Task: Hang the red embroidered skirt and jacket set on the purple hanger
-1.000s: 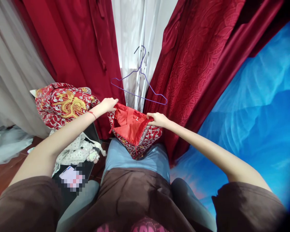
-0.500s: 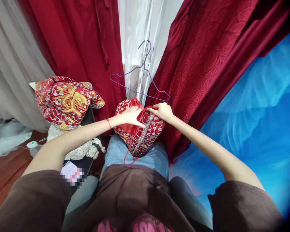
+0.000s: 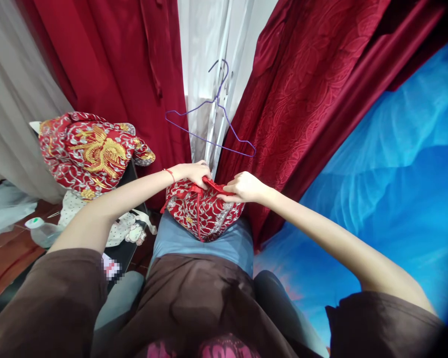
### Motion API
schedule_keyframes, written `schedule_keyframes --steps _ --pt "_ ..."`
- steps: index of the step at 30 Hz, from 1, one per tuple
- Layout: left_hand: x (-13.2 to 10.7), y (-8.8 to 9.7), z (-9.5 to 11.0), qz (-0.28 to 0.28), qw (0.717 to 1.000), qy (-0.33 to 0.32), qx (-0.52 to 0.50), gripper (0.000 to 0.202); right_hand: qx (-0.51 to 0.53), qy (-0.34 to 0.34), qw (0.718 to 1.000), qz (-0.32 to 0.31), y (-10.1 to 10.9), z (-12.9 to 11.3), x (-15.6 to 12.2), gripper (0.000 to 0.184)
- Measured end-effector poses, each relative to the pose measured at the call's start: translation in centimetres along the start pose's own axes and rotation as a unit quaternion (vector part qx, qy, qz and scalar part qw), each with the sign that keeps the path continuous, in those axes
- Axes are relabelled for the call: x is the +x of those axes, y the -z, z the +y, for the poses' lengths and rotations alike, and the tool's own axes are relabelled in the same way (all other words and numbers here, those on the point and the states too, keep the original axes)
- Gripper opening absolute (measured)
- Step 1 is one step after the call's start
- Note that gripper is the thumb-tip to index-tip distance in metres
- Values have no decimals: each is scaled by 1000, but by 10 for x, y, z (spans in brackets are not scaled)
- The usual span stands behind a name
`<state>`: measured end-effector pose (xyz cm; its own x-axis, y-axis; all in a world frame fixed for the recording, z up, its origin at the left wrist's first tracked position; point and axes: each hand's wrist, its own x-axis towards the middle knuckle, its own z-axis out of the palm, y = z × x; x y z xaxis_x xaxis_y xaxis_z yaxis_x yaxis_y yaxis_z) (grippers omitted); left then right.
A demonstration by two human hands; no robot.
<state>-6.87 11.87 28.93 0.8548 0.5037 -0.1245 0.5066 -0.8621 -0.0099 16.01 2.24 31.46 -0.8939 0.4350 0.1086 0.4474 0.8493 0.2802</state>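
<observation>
A red garment [image 3: 205, 216] with silver embroidery and a few gold motifs lies bunched on my lap. Its plain red band [image 3: 215, 186] runs along the top edge between my hands, and a thin red cord hangs down its front. My left hand [image 3: 197, 174] has its fingers closed on the left end of this band; some fingertips are hidden behind the cloth. On the right, my right hand [image 3: 244, 188] pinches the band between thumb and fingers. Just beyond the garment hangs a purple wire hanger [image 3: 212, 102] with nothing on it.
A second red embroidered garment [image 3: 97, 149] with a gold bird lies on a dark bench to the left. Near it are a dotted white cloth bag [image 3: 115, 236], a clear bottle [image 3: 43, 231] and a phone [image 3: 111, 267]. Red curtains [image 3: 127, 74] hang ahead; a blue backdrop [image 3: 388, 199] stands right.
My left hand has gone from lying spread over the garment to gripping the band's left part. The garment's top has folded toward me, and my right hand has shifted slightly lower.
</observation>
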Motion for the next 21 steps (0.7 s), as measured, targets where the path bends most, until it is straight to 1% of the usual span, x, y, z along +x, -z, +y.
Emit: schedule_keyframes --steps 1,3,4,5,6,7,8,9,10,11,12,13,15,16,17,18,19,21 --pt "2 0 1 -27 999 27 -19 44 -4 3 1000 -4 0 -1 -2 55" --pt "3 1 -1 -69 989 118 -56 73 -14 1 1000 -11 -1 1 -6 52" --pt "2 2 -3 -85 978 178 -70 89 -23 -4 1000 -15 -2 3 -9 51" --pt "1 3 -4 -105 962 237 -82 100 -34 -11 999 -18 -2 5 -10 49" --pt "-2 3 -6 -136 943 288 -101 102 -45 -19 999 -21 -2 8 -12 48" --pt "-4 2 -6 -183 919 324 -128 95 -55 -27 998 -24 -2 10 -13 47" --pt "-7 0 -5 -243 893 341 -168 81 -62 -32 997 -27 -2 11 -13 46" --pt "-10 -3 -4 -305 864 339 -213 66 -66 -35 997 -32 -1 11 -12 44" --pt "-13 -7 -2 -354 840 324 -254 53 -69 -38 996 -41 -1 11 -11 43" --pt "-16 -9 -1 -378 828 307 -277 45 -73 -46 995 -52 0 10 -10 43" --pt "-19 -10 0 -372 836 292 -277 41 -77 -63 993 -63 1 9 -9 45" --pt "-21 -9 0 -340 861 283 -253 39 -80 -91 990 -71 2 8 -7 49" --pt "-27 3 -2 -233 920 274 -155 41 -81 -179 978 -69 4 9 -4 63" --pt "-30 13 -4 -178 941 271 -94 44 -75 -233 968 -62 6 12 -2 68" --pt "-33 25 -6 -127 953 273 -35 47 -62 -287 954 -56 8 16 1 70" --pt "-35 39 -8 -84 955 284 17 48 -42 -337 939 -52 10 21 4 68" --pt "-37 52 -9 -47 950 303 62 48 -14 -381 923 -52 14 28 7 62" --pt "-39 78 -8 11 927 356 120 48 59 -445 892 -47 24 42 15 52"
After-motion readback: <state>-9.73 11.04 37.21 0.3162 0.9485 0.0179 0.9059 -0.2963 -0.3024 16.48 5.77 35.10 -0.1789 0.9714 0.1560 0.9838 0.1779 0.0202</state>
